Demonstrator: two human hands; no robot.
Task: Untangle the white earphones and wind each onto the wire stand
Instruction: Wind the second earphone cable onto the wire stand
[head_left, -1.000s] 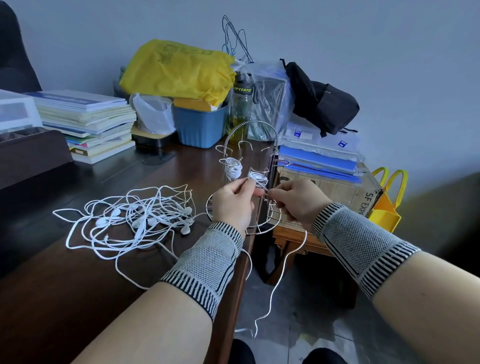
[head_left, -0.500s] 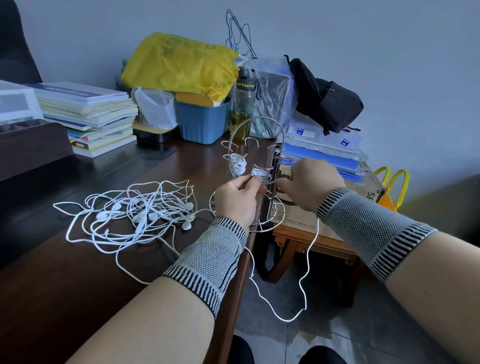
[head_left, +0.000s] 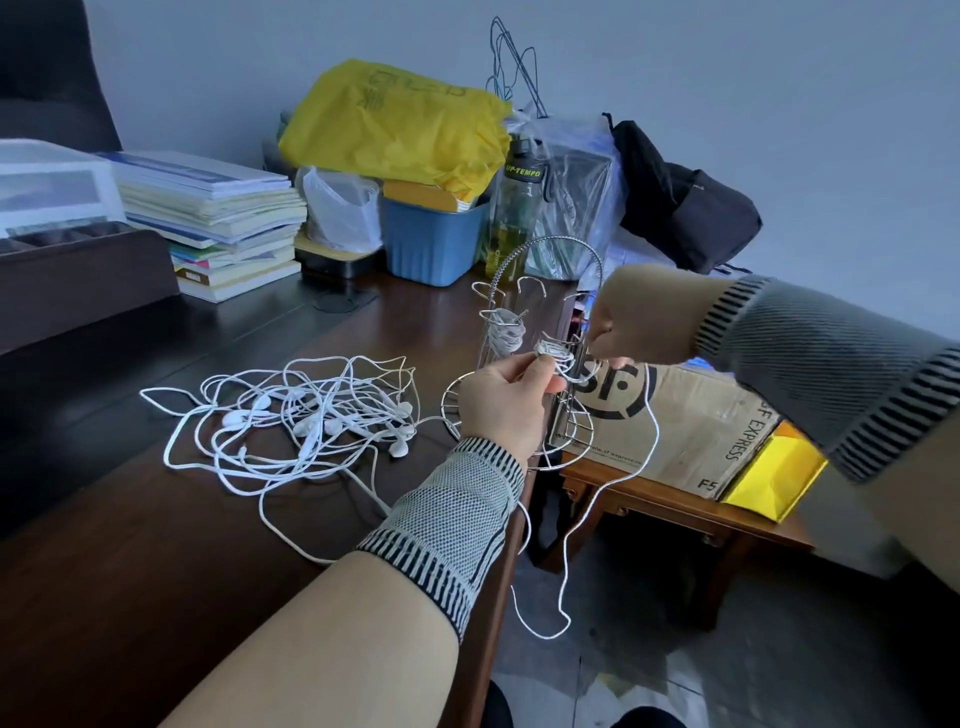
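The left hand pinches a small white coil of earphone cord between thumb and curled fingers, holding it against a hook of the wire stand; the right hand, fingers curled, pinches the same cord just right of the coil, and from there a loose length hangs down past the table edge in a loop. A second wound coil sits on a hook further left. The stand rests at the edge of the dark wooden table. Left of it lies the tangled pile of white earphones. Behind stand a blue tub, a yellow bag, a stack of books and, to the right, a cardboard box
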